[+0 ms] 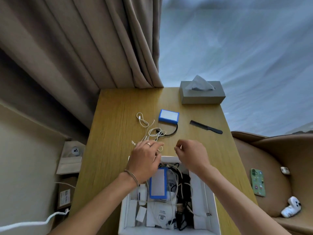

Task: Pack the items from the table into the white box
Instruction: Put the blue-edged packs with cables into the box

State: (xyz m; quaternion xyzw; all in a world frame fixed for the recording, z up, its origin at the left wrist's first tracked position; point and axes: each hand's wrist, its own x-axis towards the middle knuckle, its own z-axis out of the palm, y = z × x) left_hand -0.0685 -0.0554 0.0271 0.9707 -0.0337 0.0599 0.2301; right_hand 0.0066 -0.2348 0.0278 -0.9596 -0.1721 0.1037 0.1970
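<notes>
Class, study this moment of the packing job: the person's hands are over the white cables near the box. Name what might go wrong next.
1. The white cables lie tangled with the black lead of the blue device; lifting them with the left hand may drag that device along.
2. The white box already holds loose cords, so new cables could snag or spill over its rim.
3. The black comb lies apart and may be overlooked.

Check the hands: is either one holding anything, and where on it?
Left hand rests on the white cable at its near end; a closed grip cannot be told. Right hand has curled fingers; nothing visible in them.
</notes>
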